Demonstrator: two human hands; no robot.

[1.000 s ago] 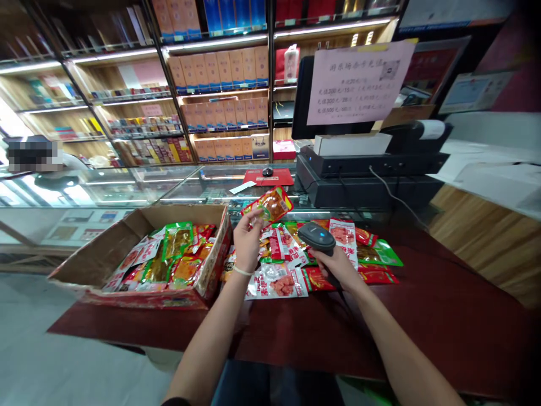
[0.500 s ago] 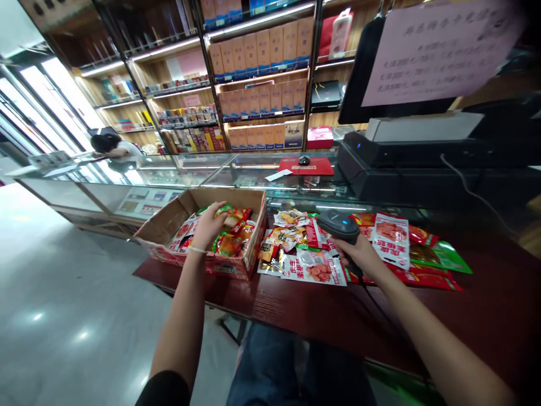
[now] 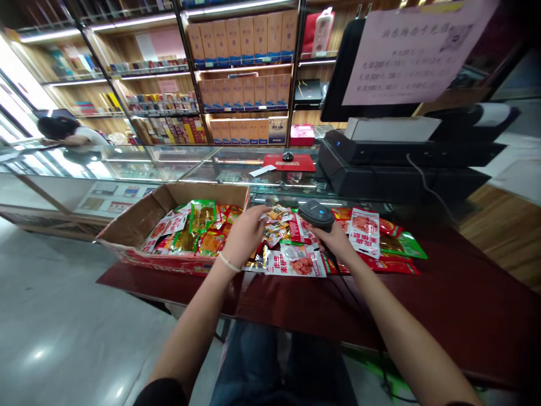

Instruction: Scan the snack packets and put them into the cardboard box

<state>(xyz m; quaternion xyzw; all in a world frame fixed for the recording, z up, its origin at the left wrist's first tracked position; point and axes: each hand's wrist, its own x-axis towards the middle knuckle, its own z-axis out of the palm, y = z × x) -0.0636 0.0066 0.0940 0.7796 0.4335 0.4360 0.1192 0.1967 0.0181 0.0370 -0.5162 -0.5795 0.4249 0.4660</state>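
Note:
My right hand is wrapped round the handle of a black barcode scanner, whose head sits over a pile of snack packets. My left hand, wearing a pale band at the wrist, reaches past the right wall of a cardboard box. Its fingers stretch to the edge of small orange-and-white snack packets; some fingers are hidden behind the hand, and I see nothing held. A white-and-red snack packet lies flat between my hands. Green and red packets fill the box.
Right of the scanner lie more packets on the dark red table. Behind stand a glass counter, a mouse on a red mat, and a monitor with a pink paper sign. A person leans on the counter.
My left hand has moved right, from above the box to the small packets beside it. My right hand still holds the scanner over the pile. The view has turned somewhat right.

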